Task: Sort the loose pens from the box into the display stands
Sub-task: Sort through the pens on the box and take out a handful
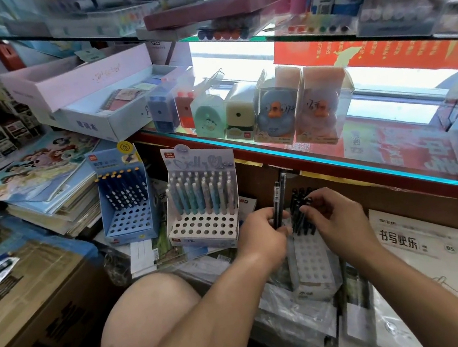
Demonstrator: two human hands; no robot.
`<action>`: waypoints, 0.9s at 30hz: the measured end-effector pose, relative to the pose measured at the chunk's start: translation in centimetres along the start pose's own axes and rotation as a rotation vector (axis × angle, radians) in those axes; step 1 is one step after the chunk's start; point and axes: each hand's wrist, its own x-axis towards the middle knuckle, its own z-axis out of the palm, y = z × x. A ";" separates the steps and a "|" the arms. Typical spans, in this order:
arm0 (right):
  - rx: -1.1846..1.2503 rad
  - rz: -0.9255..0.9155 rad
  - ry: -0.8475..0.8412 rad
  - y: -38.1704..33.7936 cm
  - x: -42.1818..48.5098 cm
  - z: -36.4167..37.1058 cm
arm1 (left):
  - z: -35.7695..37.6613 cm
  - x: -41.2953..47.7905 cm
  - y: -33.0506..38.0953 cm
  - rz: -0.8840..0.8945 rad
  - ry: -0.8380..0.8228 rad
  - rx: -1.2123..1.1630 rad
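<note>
My left hand (263, 235) grips a small bunch of black pens (279, 196) that stick up past the fingers. Just to the right, my right hand (338, 218) pinches the top of a black pen (302, 210) standing among other black pens in a white display stand (311, 258) with rows of round holes. Further left stand a white stand (202, 227) with pale blue and grey pens and a blue stand (126, 222) with dark pens in its back rows. The box of loose pens is not visible.
A glass shelf edge (335, 161) runs just above my hands, carrying boxed pencil sharpeners (272, 111). Stacked notebooks (53, 193) lie at the left, a cardboard carton (22, 296) at lower left, a white booklet (418, 243) at the right. My knee (152, 310) is below.
</note>
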 end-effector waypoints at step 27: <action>0.404 0.046 -0.151 -3.2 -1.7 -2.5 | 0.7 -1.2 -0.1 0.000 -0.221 0.067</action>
